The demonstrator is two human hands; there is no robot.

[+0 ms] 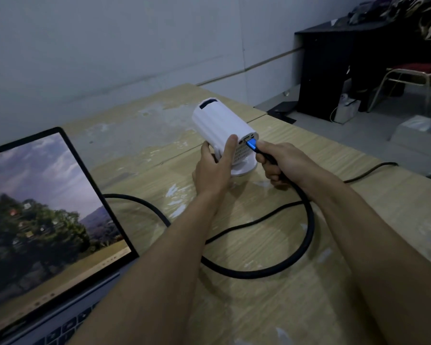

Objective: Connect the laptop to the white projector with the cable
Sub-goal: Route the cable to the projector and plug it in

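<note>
Blue plug (251, 144) in right hand (279, 165), seemingly at projector (224, 128) port.

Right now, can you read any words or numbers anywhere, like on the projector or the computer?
No readable text anywhere.
White projector: no brand or label shows on it.
Laptop: the screen shows only a landscape photo; the key markings are too blurred to read.
Blue plug of the black cable: no markings show.
</note>
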